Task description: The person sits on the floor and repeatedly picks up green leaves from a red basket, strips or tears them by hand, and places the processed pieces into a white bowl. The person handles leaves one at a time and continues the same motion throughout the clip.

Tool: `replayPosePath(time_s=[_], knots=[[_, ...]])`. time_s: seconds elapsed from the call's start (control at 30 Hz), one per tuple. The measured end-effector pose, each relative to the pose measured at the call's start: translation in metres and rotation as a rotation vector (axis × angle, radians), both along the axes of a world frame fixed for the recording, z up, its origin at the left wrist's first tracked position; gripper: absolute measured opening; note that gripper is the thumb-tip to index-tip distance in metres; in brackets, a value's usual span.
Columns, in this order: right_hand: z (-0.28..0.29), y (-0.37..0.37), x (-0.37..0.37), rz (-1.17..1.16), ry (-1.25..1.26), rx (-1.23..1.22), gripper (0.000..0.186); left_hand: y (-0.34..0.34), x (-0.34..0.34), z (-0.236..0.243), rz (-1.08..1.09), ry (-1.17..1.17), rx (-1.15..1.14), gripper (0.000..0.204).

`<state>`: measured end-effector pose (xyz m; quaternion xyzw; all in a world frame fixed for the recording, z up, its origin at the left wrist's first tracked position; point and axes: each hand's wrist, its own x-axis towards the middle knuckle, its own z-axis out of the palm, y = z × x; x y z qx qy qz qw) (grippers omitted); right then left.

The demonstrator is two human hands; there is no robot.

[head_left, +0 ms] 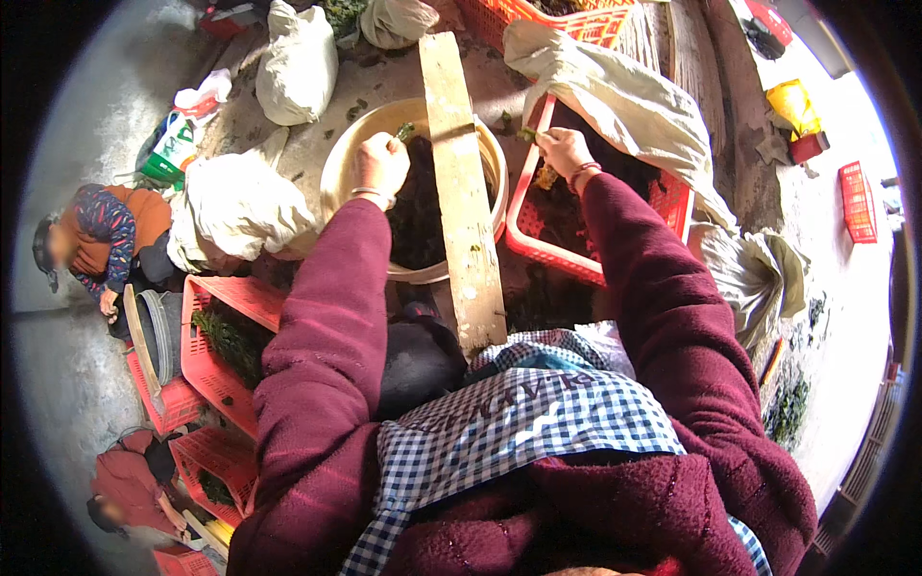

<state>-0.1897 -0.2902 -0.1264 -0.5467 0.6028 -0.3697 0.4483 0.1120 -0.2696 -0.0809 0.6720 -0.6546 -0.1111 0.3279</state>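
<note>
My left hand (382, 165) is closed over the left side of a round cream tub (335, 178), with a small green leafy sprig (405, 131) at its fingertips. Inside the tub lies dark, wet-looking leafy matter (418, 216). A worn wooden plank (461, 182) runs across the tub towards my lap. To its right, my right hand (565, 152) pinches a small green leafy piece (527, 134) above the left rim of a red plastic basket (552, 254). More dark leaves (567, 213) fill that basket, with a yellowish bit near my wrist.
Pale cloth sacks (245, 206) stand left of the tub; another cloth (615, 82) drapes over the red basket. Two people (134, 230) (134, 485) work at the left beside red crates (226, 384) of greens. Another orange-red basket (595, 27) sits at the far end.
</note>
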Motion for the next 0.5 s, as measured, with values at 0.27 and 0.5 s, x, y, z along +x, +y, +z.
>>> replayPosePath(time_s=[0.27, 0.5], knots=[[0.098, 0.039, -0.034, 0.237, -0.737, 0.068, 0.02, 0.039, -0.003, 0.03, -0.149, -0.16, 0.181, 0.039], [0.177, 0.093, -0.008, 0.211, -0.596, -0.238, 0.009, 0.087, -0.103, 0.091, -0.7, 0.294, 0.086, 0.041]])
